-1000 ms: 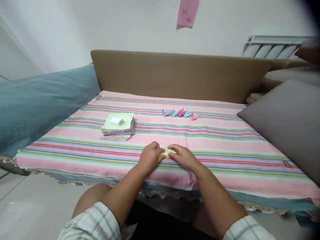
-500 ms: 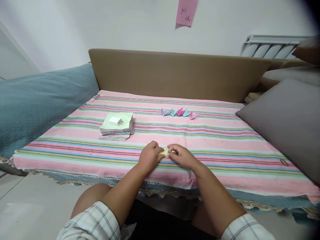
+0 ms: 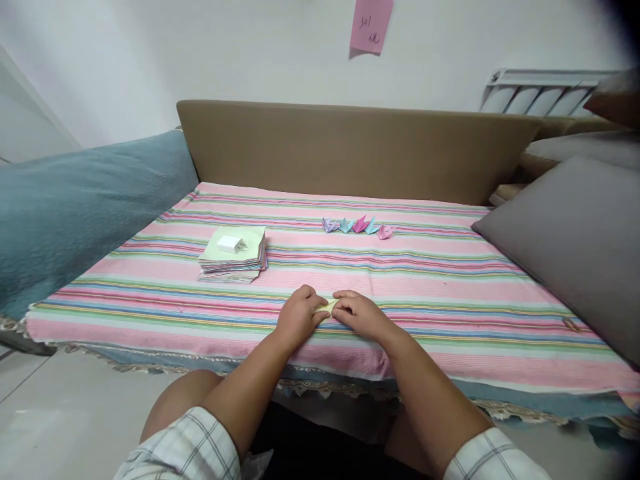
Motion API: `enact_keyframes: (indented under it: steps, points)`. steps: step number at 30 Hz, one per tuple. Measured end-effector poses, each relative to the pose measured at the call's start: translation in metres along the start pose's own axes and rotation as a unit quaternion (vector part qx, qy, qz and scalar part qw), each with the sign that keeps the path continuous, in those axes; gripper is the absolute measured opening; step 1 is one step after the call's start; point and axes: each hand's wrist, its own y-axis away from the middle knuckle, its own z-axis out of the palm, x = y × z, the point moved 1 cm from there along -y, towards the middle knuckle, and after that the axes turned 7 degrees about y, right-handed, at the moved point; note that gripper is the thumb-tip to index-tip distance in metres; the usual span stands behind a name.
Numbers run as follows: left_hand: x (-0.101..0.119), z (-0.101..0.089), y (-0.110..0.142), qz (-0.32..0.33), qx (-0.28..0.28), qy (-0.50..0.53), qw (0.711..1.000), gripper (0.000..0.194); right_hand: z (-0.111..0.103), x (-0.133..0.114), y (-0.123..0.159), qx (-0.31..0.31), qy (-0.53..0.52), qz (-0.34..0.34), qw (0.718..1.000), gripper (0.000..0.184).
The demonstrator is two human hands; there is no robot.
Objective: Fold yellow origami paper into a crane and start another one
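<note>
Both of my hands rest on the striped cloth point(image 3: 450, 280) near its front edge, pressed down on a small folded piece of yellow paper point(image 3: 327, 307). My left hand point(image 3: 299, 315) curls its fingers on the paper's left end. My right hand point(image 3: 361, 313) pinches the right end, and the fingertips of the two hands almost touch. Only a sliver of the paper shows between them.
A stack of coloured paper squares point(image 3: 235, 257) with a white charger point(image 3: 231, 243) on top lies to the back left. Several small folded paper figures point(image 3: 358, 226) stand in a row further back. A grey cushion point(image 3: 575, 247) is at the right, a teal blanket point(image 3: 75, 207) at the left.
My right hand has slid left toward my left hand, covering more of the yellow paper. The gap between the hands has narrowed.
</note>
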Motion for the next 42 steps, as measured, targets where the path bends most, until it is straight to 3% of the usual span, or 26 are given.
enact_keyframes:
  steps: [19,24,29,35,42]
  points:
    - [0.002,-0.001,0.0,-0.005,0.006,-0.005,1.0,0.02,-0.004,-0.002,0.004,0.031,-0.093,0.037,0.994,0.005]
    - [0.002,0.0,0.0,-0.009,0.003,-0.01,1.0,0.019,-0.002,0.002,0.002,0.057,-0.101,0.105,0.988,0.014]
    - [0.004,-0.001,0.001,-0.003,-0.001,-0.026,1.0,0.021,-0.002,0.0,-0.004,0.054,-0.05,0.123,0.99,0.017]
    - [0.007,-0.003,0.0,0.003,-0.019,-0.05,0.999,0.022,-0.006,-0.005,-0.008,0.071,0.06,0.088,0.992,0.012]
    - [0.018,-0.007,-0.003,0.003,-0.055,-0.105,0.993,0.021,-0.006,0.001,-0.012,0.05,0.089,0.089,0.991,0.009]
